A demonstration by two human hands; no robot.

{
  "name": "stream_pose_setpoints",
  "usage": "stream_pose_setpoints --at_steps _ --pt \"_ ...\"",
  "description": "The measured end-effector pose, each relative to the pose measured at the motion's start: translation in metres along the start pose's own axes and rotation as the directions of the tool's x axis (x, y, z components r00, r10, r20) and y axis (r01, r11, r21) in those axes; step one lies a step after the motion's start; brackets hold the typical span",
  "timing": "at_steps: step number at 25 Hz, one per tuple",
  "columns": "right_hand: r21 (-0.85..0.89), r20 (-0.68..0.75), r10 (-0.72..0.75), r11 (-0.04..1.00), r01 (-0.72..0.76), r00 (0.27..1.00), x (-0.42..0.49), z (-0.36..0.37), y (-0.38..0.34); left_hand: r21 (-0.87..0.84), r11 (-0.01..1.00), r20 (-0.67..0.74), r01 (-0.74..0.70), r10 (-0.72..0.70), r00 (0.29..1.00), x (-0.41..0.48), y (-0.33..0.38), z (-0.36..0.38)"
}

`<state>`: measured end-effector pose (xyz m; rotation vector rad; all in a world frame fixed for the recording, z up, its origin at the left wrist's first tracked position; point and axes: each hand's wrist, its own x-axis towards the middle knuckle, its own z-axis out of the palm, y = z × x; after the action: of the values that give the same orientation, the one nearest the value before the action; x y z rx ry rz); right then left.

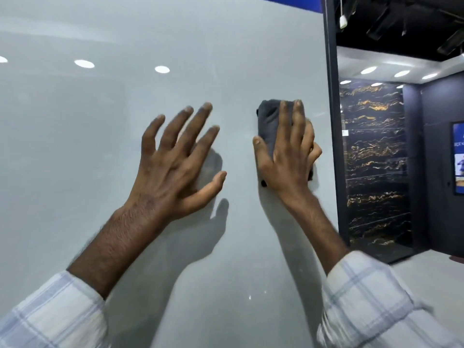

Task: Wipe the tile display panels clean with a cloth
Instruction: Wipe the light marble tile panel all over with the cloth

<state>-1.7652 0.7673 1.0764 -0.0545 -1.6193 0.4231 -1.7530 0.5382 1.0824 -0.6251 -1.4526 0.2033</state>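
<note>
A large glossy pale grey tile panel (pixel 125 121) fills most of the head view and reflects ceiling lights. My right hand (pixel 288 156) presses a folded dark grey cloth (pixel 270 124) flat against the panel near its right edge, fingers straight over the cloth, thumb beside it. My left hand (pixel 175 159) is raised to the left of the cloth with fingers spread, close to the panel surface; whether it touches the panel is unclear. Both hands cast shadows on the tile.
The panel's dark frame edge (pixel 331 121) runs vertically just right of the cloth. Beyond it stands a black tile panel with gold veins (pixel 374 159), and a lit screen (pixel 458 159) hangs on a dark wall at the far right.
</note>
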Motion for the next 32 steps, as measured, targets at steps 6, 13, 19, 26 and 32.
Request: stream_pose_setpoints --at_steps 6,13,19,26,32 --pt "0.005 0.05 -0.179 0.984 0.179 0.983 -0.007 0.005 -0.01 0.118 0.993 0.104 -0.004 -0.009 0.995 0.022 -0.03 0.015" --pt "-0.028 0.004 -0.087 0.996 0.087 0.996 0.022 0.004 -0.025 0.086 0.996 0.044 -0.001 -0.003 0.999 0.017 -0.03 0.017" --pt "-0.01 0.055 -0.107 0.994 0.107 0.993 0.054 0.001 -0.018 0.05 0.999 0.013 -0.004 0.003 1.0 0.027 -0.032 0.013" --pt "-0.011 0.055 -0.211 0.977 0.212 0.976 0.033 0.006 -0.034 0.109 0.992 0.033 0.064 -0.068 0.997 0.071 -0.061 0.017" --pt "0.011 0.06 -0.093 0.996 0.093 0.994 0.138 -0.004 -0.047 0.154 0.986 0.067 0.059 -0.07 0.995 0.068 -0.06 0.021"
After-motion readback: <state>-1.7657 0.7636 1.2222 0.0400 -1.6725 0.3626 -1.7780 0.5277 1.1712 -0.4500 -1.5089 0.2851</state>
